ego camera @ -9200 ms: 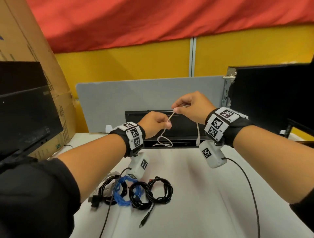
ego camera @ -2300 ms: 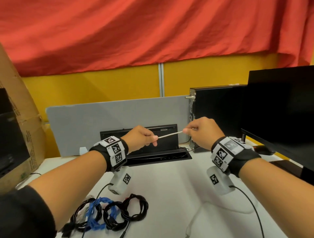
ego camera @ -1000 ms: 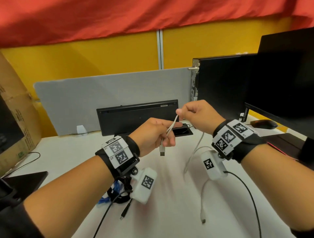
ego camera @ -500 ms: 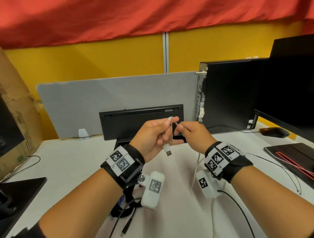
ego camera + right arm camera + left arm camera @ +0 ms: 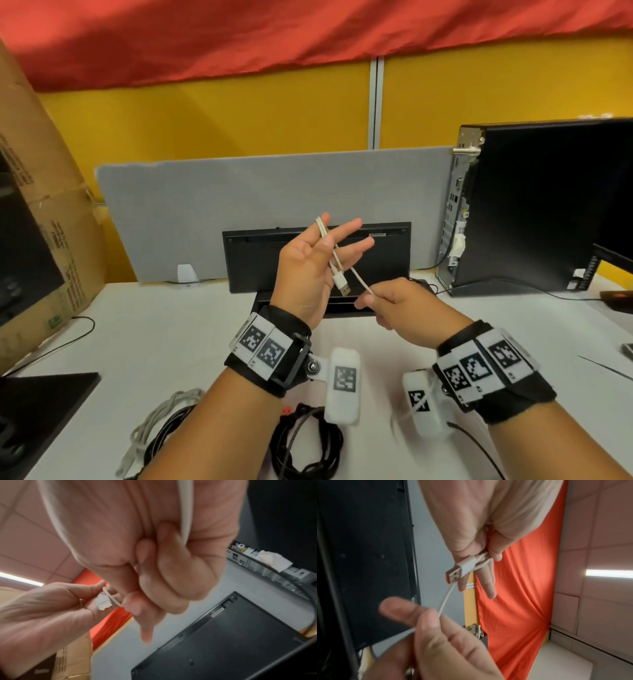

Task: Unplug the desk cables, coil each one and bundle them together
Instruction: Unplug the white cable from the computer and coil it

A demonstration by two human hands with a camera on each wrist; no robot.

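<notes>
A thin white USB cable [image 5: 337, 263] is folded into a short loop over my left hand [image 5: 308, 270], which is raised palm-up above the desk with its fingers spread. Its thumb pinches the strands [image 5: 481, 557] against the fingers, and the USB plug [image 5: 342, 287] hangs below the palm. My right hand [image 5: 397, 305], lower and nearer to me, pinches the same cable [image 5: 445, 599] between thumb and forefinger; the rest trails under its wrist. Coiled cables lie on the desk under my forearms: a black coil [image 5: 308, 448] and a grey one [image 5: 154, 421] over another black coil.
A black keyboard [image 5: 260, 260] leans on the grey divider [image 5: 205, 212] behind my hands, with a dark cable slot [image 5: 346, 307] at its foot. A black PC tower [image 5: 534, 212] stands at the right and a cardboard box [image 5: 41, 192] at the left. A dark flat object [image 5: 41, 404] lies at the lower left.
My left hand has spread its fingers and turned palm-up with the cable looped over it. My right hand has slid down the cable toward me. The view has tilted down onto the coils.
</notes>
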